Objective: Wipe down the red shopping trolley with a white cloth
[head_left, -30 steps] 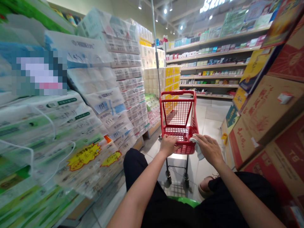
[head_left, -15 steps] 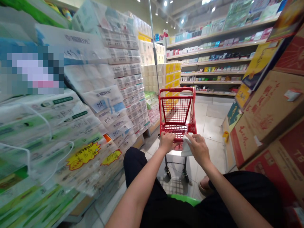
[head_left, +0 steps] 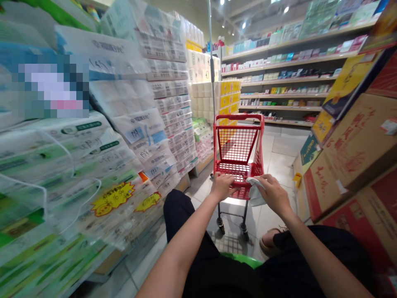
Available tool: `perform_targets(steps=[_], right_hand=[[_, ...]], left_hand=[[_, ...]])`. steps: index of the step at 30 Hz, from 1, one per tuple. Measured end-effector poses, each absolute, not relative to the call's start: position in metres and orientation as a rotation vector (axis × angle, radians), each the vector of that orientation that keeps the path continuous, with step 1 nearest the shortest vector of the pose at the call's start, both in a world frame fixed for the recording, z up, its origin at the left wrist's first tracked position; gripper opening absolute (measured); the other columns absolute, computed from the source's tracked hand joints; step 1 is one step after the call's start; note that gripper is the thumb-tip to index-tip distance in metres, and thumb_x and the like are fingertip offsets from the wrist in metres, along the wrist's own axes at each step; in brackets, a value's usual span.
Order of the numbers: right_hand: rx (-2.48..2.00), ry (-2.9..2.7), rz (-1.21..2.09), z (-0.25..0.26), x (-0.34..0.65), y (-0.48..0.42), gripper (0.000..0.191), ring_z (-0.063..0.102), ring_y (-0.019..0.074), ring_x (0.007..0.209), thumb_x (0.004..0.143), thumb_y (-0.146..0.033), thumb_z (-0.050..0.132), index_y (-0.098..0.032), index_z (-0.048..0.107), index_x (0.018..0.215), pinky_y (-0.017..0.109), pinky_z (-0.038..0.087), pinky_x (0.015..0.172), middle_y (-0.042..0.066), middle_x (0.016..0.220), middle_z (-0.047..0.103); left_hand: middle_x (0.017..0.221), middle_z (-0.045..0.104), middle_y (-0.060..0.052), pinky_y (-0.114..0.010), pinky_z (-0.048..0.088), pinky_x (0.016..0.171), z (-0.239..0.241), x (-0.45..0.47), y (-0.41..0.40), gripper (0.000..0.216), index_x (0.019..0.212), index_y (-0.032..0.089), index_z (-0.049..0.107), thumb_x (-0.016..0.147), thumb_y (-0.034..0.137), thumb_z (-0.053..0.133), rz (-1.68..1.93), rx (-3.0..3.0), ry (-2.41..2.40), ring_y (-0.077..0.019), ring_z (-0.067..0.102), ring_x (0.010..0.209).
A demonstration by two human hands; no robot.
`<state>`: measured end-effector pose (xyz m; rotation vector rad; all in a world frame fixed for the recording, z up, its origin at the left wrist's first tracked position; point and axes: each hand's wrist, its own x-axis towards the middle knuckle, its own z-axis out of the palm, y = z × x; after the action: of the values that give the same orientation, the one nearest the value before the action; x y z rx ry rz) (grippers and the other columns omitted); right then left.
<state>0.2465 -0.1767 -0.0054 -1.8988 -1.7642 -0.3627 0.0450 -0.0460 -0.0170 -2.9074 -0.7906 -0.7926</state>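
A small red shopping cart (head_left: pixel 261 142) stands upright on the floor in front of my knees, its open grid panel facing me. My left hand (head_left: pixel 222 186) is closed over the near edge of its basket, on the left side. At the near right corner of the basket, my right hand (head_left: pixel 274 193) pinches a crumpled white cloth (head_left: pixel 257 194). The cloth hangs from the fingers and lies against or just beside the red rim; exact contact is hard to see. Below the basket, dark legs end in black casters (head_left: pixel 244 231).
Wrapped tissue packs (head_left: pixel 169 89) are stacked high on the left, with yellow price tags (head_left: pixel 113 198). Cardboard boxes (head_left: pixel 361 136) line the right side. A metal pole (head_left: pixel 211 62) rises behind the cart, and stocked shelves (head_left: pixel 279 78) stand at the back. A green seat edge (head_left: pixel 243 259) shows beneath me.
My right hand and the cloth have slid right, to the basket's corner. My left hand keeps its place on the basket edge. The whole view has shifted slightly.
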Motion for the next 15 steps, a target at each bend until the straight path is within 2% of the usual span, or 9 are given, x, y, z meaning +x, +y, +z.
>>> perform_targets(steps=[4, 10, 15], right_hand=[[-1.955, -1.791, -0.227, 0.010, 0.273, -0.166, 0.032, 0.055, 0.0201, 0.105, 0.095, -0.047, 0.037, -0.038, 0.059, 0.117, 0.029, 0.047, 0.067, 0.001, 0.118, 0.059], [-1.989, -1.709, -0.272, 0.018, 0.282, -0.144, 0.033, 0.053, 0.0222, 0.107, 0.096, -0.043, 0.035, -0.033, 0.056, 0.119, 0.031, 0.047, 0.069, 0.003, 0.120, 0.058], [-1.922, -1.676, -0.298, 0.006, 0.251, -0.152, 0.031, 0.055, 0.0200, 0.103, 0.097, -0.040, 0.034, -0.029, 0.053, 0.119, 0.029, 0.047, 0.069, 0.006, 0.115, 0.056]], left_hand=[[0.093, 0.064, -0.003, -0.038, 0.027, 0.088, -0.015, 0.044, -0.046, 0.032, 0.090, 0.022, 0.060, 0.084, 0.053, 0.060, -0.791, -2.936, -0.766, -0.0205, 0.056, 0.089], [0.088, 0.064, -0.002, -0.037, 0.026, 0.089, -0.009, 0.037, -0.048, 0.043, 0.083, 0.021, 0.060, 0.089, 0.061, 0.046, -0.817, -2.956, -0.764, -0.0189, 0.055, 0.087], [0.086, 0.062, -0.001, -0.040, 0.027, 0.093, -0.006, 0.028, -0.036, 0.041, 0.080, 0.022, 0.061, 0.096, 0.051, 0.037, -0.807, -2.908, -0.853, -0.0183, 0.051, 0.086]])
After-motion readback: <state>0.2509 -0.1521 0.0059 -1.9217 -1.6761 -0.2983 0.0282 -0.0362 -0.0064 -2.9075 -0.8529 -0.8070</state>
